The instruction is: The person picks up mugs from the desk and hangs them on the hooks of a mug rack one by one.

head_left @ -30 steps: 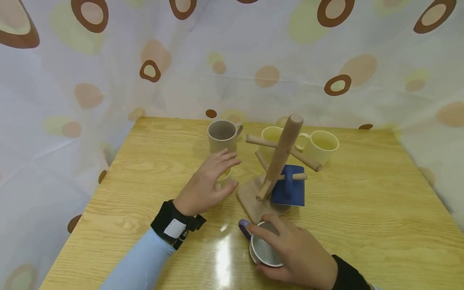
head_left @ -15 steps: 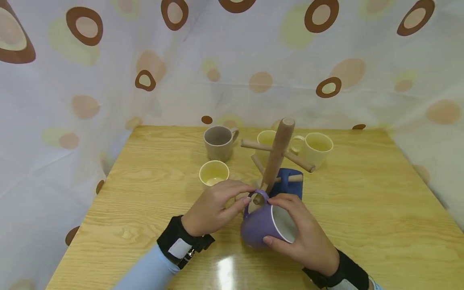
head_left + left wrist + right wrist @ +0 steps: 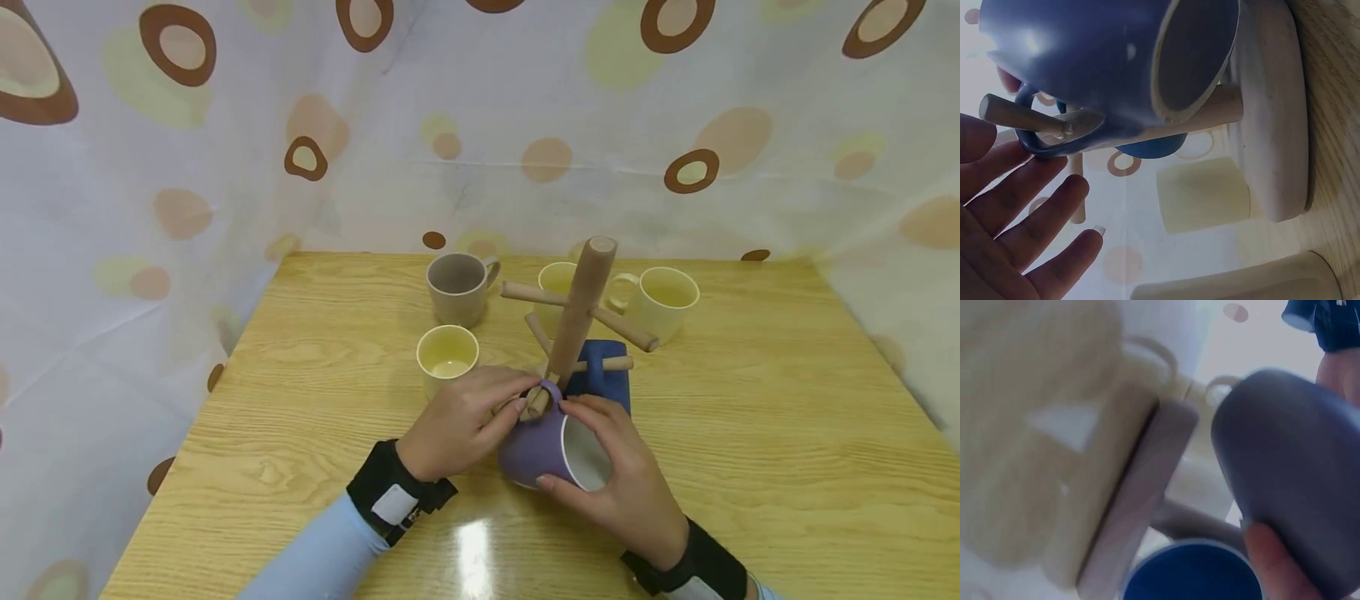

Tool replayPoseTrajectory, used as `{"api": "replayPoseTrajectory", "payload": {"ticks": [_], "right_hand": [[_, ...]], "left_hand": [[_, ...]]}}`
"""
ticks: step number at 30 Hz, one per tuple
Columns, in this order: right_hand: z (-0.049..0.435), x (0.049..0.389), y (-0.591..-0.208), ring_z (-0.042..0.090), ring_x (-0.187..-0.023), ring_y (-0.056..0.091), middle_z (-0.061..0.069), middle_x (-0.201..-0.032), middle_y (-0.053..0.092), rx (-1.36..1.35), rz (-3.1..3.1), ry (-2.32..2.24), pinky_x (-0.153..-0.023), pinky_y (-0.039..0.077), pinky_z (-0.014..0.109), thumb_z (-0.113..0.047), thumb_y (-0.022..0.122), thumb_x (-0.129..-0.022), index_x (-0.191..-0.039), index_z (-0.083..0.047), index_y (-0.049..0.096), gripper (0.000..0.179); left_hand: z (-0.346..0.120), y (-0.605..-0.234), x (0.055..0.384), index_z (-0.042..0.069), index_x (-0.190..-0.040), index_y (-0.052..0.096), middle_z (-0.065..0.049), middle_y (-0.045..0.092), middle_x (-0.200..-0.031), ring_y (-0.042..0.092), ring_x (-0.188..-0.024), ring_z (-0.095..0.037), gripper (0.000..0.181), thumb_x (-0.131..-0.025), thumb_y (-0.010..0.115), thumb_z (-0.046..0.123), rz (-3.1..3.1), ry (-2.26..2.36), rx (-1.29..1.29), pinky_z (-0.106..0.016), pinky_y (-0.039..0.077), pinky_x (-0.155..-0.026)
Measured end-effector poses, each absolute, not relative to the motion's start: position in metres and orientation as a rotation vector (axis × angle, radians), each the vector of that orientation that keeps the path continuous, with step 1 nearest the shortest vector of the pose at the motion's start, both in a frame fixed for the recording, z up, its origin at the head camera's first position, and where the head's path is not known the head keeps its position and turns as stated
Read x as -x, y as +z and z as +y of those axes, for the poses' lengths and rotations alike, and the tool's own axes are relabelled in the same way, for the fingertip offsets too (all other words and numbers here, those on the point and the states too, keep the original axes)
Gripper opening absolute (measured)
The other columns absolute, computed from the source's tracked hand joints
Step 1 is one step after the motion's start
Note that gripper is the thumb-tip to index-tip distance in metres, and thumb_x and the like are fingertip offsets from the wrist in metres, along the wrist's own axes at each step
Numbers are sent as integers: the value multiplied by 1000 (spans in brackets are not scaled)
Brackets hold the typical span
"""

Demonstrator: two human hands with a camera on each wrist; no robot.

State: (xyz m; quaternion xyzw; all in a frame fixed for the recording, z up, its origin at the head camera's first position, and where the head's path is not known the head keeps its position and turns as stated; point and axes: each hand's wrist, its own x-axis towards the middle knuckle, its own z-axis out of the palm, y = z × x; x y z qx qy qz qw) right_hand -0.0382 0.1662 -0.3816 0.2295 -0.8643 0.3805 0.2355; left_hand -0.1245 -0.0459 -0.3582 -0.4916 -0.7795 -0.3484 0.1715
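Observation:
My right hand (image 3: 630, 487) holds a purple mug (image 3: 528, 454) by its side and rim, tilted with the white inside facing right. A short lower peg (image 3: 1013, 114) of the wooden mug tree (image 3: 576, 337) sticks through the mug's handle (image 3: 1054, 150), as the left wrist view shows. My left hand (image 3: 465, 425) touches the handle with its fingertips, its fingers fairly straight and the thumb near the peg's tip. Behind, a blue mug (image 3: 617, 387) hangs by its handle on another peg. In the right wrist view the purple mug (image 3: 1291, 469) hides much of my right hand.
A grey mug (image 3: 457, 292) and a yellow cup (image 3: 447, 354) stand left of the tree. Behind it are two yellow mugs, one (image 3: 551, 279) partly hidden by the tree, the other (image 3: 663, 300) farther right. Upper pegs (image 3: 626, 329) jut out. A patterned curtain (image 3: 487, 125) surrounds the wooden table (image 3: 765, 433).
The purple mug was lifted from the table, tipped over and brought up to the tree, its handle now round a low peg. My left hand came over to the handle.

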Motion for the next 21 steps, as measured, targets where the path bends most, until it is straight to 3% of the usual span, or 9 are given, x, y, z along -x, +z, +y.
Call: {"api": "replayPoseTrajectory", "payload": {"ticks": [6, 12, 17, 21], "right_hand": [[160, 40, -387, 28, -126, 39, 14, -142, 41, -572, -2354, 1060, -95, 38, 21, -30, 89, -58, -131, -13, 54, 83], [164, 37, -390, 28, -124, 40, 16, -141, 38, -541, -2359, 1042, -91, 37, 15, -27, 90, -55, -130, -12, 53, 85], [168, 31, -390, 30, -125, 39, 17, -141, 39, -522, -2356, 1005, -94, 35, 13, -27, 89, -58, -130, -11, 53, 81], [170, 28, -390, 29, -124, 41, 17, -141, 39, -510, -2362, 977, -94, 34, 11, -27, 87, -61, -130, -11, 53, 79]], "left_hand": [[-47, -364, 128, 6, -128, 56, -8, 64, -123, 50, -117, -10, 35, -95, 49, 15, -2209, -971, 1379, -32, 44, -101], [-45, -362, 136, 6, -123, 60, -9, 65, -120, 51, -116, -12, 32, -93, 51, 13, -2167, -950, 1368, -31, 44, -100], [-60, -350, 155, 7, -114, 65, -8, 67, -115, 55, -110, -15, 26, -90, 57, 14, -2220, -891, 1070, -35, 50, -93], [-75, -345, 170, 9, -125, 58, -12, 57, -128, 48, -117, -24, 38, -88, 60, 20, -2455, -836, 951, -45, 47, -95]]}}
